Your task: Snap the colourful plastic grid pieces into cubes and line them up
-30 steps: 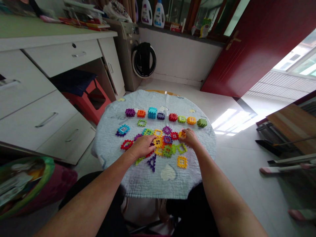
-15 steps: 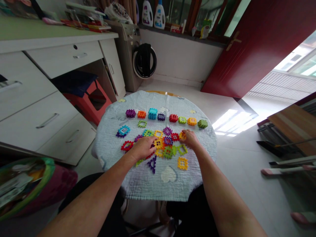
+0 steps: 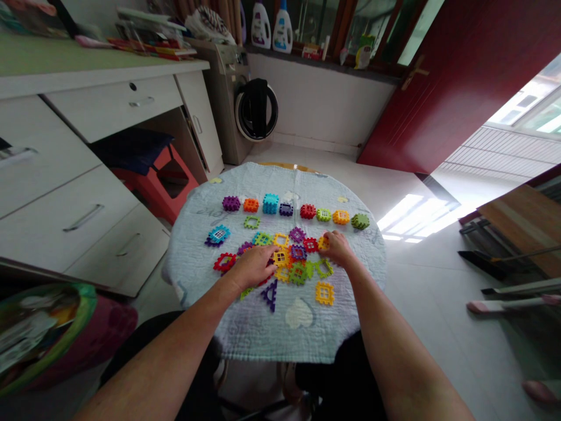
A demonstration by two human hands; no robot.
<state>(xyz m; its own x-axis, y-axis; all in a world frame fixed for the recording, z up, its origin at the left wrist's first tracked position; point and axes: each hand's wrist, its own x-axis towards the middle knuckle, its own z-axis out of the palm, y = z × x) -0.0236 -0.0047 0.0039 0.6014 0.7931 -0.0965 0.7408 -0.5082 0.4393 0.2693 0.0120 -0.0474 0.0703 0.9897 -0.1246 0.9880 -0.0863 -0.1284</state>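
Observation:
My left hand point(image 3: 255, 265) reaches over the loose pile, thumb and fingers closed at the left edge of a yellow window tile point(image 3: 281, 258). Pinched by my right hand point(image 3: 337, 248) is an orange-yellow tile point(image 3: 323, 242), partly hidden by the fingers. Between the hands lie a red tile point(image 3: 311, 244), a purple tile point(image 3: 297, 234), a dark purple frame point(image 3: 298, 252) and a green window tile point(image 3: 298, 273). A purple triangle point(image 3: 270, 296) and another yellow window tile point(image 3: 325, 293) lie nearer me. My left hand hides part of the pile.
Sorted stacks line the far side of the cloth-covered round table point(image 3: 258, 336), among them a light blue stack point(image 3: 270, 203) and a dark green stack point(image 3: 360, 221). Blue tiles point(image 3: 218, 235) lie at left. White drawers point(image 3: 87, 213) and a full bin point(image 3: 94, 316) stand left.
Both hands stay almost in place, with only slight finger movement. The tiles and stacks look the same; the view has shifted a little.

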